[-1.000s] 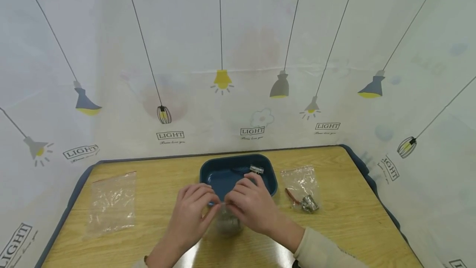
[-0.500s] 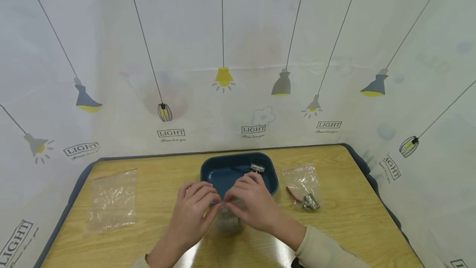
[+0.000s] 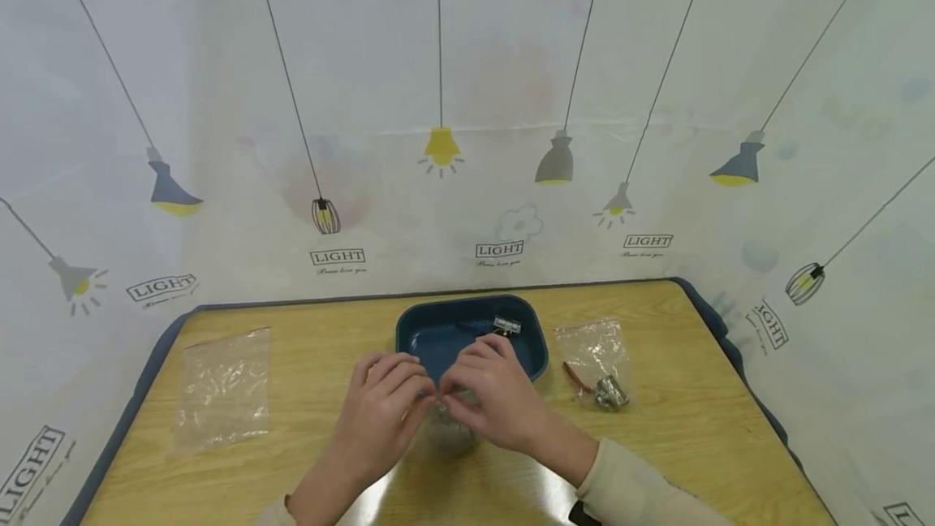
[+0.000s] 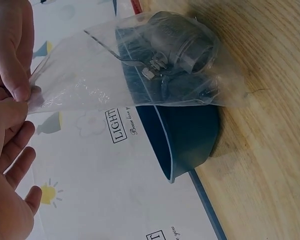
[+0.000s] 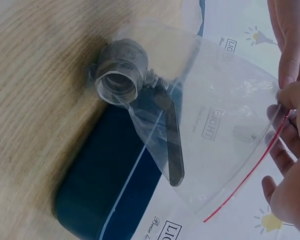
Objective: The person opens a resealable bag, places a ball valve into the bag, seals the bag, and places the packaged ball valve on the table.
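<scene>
A clear zip bag with a red line along its mouth hangs between both hands, over the front of the blue tray. Inside it lies a metal ball valve, its flat lever handle sloping toward the bag's mouth. My left hand pinches the bag's top edge between thumb and fingertips. Right beside it, my right hand pinches the same edge, the fingertips of both hands meeting. From the head view, the bagged valve is blurred and partly hidden beneath the hands.
Behind the hands stands the blue tray, with a small metal valve at its back right. A flat clear bag lies on the left of the wooden table. To the right is another bag with a red-handled metal valve.
Both hands keep pinching the bag's edge in nearly the same place. A small blue spot by the left fingers is no longer visible. The head view has shifted slightly.
</scene>
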Demonstrator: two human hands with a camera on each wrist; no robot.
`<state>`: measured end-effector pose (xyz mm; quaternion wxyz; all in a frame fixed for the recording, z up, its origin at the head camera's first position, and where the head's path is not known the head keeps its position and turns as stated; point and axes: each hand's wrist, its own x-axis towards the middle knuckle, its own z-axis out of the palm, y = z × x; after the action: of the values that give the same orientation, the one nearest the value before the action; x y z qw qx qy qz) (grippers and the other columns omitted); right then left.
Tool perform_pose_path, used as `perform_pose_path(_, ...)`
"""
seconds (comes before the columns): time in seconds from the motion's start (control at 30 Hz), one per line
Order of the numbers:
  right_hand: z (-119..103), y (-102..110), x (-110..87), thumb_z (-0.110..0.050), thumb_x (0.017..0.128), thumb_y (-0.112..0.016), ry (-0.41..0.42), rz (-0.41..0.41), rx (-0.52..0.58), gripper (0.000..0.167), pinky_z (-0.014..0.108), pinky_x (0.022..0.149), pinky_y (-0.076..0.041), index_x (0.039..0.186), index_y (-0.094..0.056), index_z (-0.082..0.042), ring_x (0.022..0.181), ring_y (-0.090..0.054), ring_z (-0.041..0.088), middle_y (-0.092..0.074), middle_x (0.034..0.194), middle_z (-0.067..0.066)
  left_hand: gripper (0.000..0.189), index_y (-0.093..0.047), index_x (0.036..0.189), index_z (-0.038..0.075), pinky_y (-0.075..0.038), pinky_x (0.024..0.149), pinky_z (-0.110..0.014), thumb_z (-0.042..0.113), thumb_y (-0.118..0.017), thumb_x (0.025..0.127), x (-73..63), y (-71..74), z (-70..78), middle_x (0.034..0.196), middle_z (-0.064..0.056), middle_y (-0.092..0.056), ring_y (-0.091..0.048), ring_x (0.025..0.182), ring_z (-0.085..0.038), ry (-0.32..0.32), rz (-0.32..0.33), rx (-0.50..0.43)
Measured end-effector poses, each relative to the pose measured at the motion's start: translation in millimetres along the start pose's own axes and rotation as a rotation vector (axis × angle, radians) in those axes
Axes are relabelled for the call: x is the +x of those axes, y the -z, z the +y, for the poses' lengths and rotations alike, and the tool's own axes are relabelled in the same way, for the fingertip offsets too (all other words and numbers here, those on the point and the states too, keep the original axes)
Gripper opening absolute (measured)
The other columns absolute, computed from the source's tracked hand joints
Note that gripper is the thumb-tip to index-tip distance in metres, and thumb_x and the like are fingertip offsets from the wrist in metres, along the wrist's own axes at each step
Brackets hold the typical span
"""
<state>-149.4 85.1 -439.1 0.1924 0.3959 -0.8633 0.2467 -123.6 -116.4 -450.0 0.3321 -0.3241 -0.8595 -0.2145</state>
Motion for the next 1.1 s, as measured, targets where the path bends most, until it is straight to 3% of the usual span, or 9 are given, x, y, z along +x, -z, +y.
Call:
perform_pose_path(0.33, 0.3, 3.2, -0.2, -0.027, 0.085, -0.074, -0.043, -0.030, -0.016, 0.007, 0.043, 0.101, -0.038, 0.086, -0.067, -0.029, 0.092, -0.058, 0.007, -0.066, 0.084, -0.016, 0.008, -0.066, 0.082, 0.017, -0.038, 0.095, -0.044, 0.017, -0.073, 0.080, 0.8, -2.1, 1.3, 0.092, 0.004, -0.067, -0.060, 0.102, -0.019, 0.020, 0.006, 0.002)
perform_pose_path(0.6, 0.0, 3.5, -2.1, -0.026, 0.087, -0.073, -0.048, -0.045, -0.015, 0.007, 0.043, 0.101, -0.039, 0.085, -0.067, -0.029, 0.092, -0.057, 0.007, -0.065, 0.083, -0.016, 0.011, -0.067, 0.085, 0.019, -0.037, 0.098, -0.042, 0.021, -0.076, 0.080, -1.2, -2.1, 2.5, 0.093, 0.005, -0.067, -0.059, 0.104, -0.018, 0.056, -0.029, 0.006)
perform_pose_path(1.1, -0.7, 8.0, -0.5, -0.029, 0.088, -0.071, -0.064, -0.115, -0.033, 0.005, 0.042, 0.102, -0.038, 0.087, -0.066, -0.030, 0.095, -0.058, 0.007, -0.065, 0.085, -0.017, 0.010, -0.069, 0.082, 0.019, -0.038, 0.099, -0.043, 0.021, -0.078, 0.079, -1.5, -2.5, 2.9, 0.088, 0.006, -0.068, -0.061, 0.104, -0.018, 0.037, -0.014, 0.001)
